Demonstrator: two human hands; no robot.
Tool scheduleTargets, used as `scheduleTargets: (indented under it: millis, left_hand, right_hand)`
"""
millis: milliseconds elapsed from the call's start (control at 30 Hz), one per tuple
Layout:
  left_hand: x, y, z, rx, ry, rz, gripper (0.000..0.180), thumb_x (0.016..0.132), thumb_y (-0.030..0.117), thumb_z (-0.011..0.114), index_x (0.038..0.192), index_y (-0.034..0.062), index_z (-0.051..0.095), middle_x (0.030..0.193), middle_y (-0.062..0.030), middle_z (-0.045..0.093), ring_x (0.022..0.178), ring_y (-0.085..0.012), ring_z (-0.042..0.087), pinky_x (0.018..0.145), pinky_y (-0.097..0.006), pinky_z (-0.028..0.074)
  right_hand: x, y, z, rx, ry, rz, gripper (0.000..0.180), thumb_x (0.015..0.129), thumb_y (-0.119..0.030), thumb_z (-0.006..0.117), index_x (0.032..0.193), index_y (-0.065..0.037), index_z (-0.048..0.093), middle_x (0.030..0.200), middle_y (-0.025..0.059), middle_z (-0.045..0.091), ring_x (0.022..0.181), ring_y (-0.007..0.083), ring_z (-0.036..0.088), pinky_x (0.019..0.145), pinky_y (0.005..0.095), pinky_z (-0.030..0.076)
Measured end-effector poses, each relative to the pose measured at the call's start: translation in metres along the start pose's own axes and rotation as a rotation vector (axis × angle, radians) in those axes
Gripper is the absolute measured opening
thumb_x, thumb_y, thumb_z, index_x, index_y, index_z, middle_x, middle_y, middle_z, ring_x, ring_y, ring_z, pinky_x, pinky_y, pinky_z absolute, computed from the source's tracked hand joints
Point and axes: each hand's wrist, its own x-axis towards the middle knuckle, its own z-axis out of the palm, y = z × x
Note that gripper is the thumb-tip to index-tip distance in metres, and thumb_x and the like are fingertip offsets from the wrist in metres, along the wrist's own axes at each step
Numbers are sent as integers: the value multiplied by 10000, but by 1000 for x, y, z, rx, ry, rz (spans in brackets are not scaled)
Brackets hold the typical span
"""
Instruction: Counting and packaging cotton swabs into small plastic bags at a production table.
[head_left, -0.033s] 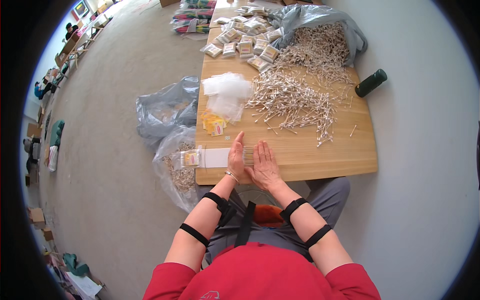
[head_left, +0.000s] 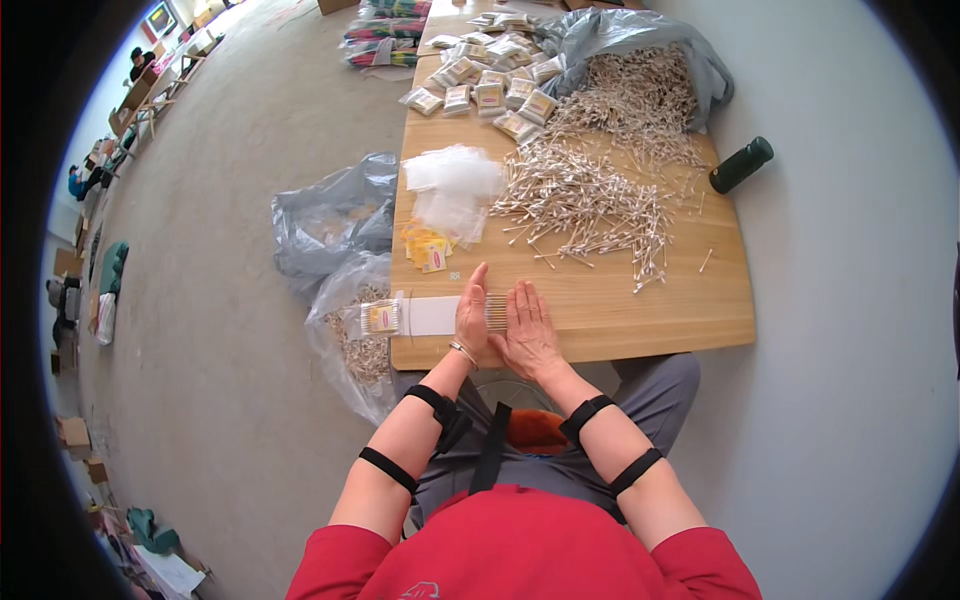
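Note:
A row of cotton swabs (head_left: 496,312) lies side by side on the table, between my two hands. My left hand (head_left: 473,315) stands on its edge along the row's left side, fingers stretched out. Lying flat with fingers straight, my right hand (head_left: 531,331) borders the row's right side and may cover part of it. A white strip (head_left: 433,316) runs leftward from my left hand. At the strip's far left end, by the table edge, sits a small clear bag (head_left: 381,318) with swabs and a yellow label.
Loose swabs (head_left: 590,205) spread beyond my hands, spilling from a grey plastic bag (head_left: 712,85). Empty clear bags (head_left: 455,185) and yellow cards (head_left: 430,250) lie at left. Filled packets (head_left: 490,95) are heaped at the back. A dark green bottle (head_left: 742,165) stands at the right edge.

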Motion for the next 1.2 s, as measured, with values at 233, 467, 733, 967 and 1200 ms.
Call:
scheduleTargets:
  millis: [233, 467, 733, 967, 1200]
  left_hand:
    - [-3, -3, 0, -32, 0, -19, 635, 992, 434, 317, 1402, -50, 275, 1470, -163, 277, 1382, -225, 213, 1141, -348, 141]
    - [-13, 0, -3, 1, 15, -25, 615, 998, 410, 321, 1392, -61, 287, 1460, -162, 294, 1371, -217, 237, 1136, -338, 160]
    - [-17, 4, -4, 42, 36, 6, 588, 1002, 379, 335, 1385, -65, 298, 1449, -156, 312, 1362, -206, 252, 1135, -326, 162]
    - [-17, -2, -10, -4, 41, 19, 595, 1001, 391, 328, 1388, -61, 295, 1450, -147, 316, 1364, -205, 248, 1133, -320, 163]
    - [-18, 7, -4, 225, -13, 20, 595, 1001, 408, 313, 1397, -36, 304, 1452, -130, 323, 1358, -205, 266, 1124, -324, 186]
  right_hand:
    - [-2, 0, 3, 62, 85, -33, 877, 827, -452, 570, 1406, 80, 180, 1481, 245, 174, 1405, 357, 117, 1140, 458, 111]
    - [-4, -8, 3, 92, 93, -33, 845, 836, -394, 565, 1412, 77, 164, 1483, 243, 170, 1405, 355, 119, 1142, 453, 105]
    - [-5, 25, 4, 571, 322, 149, 728, 834, -144, 521, 1436, 32, 150, 1500, 228, 143, 1407, 354, 112, 1146, 441, 104]
    - [11, 3, 3, 961, 357, 110, 743, 772, -43, 444, 1443, 29, 133, 1513, 214, 121, 1417, 340, 82, 1154, 388, 80]
    - [19, -3, 10, 967, 295, 28, 763, 734, -11, 414, 1443, 30, 136, 1511, 215, 130, 1417, 343, 76, 1154, 389, 74]
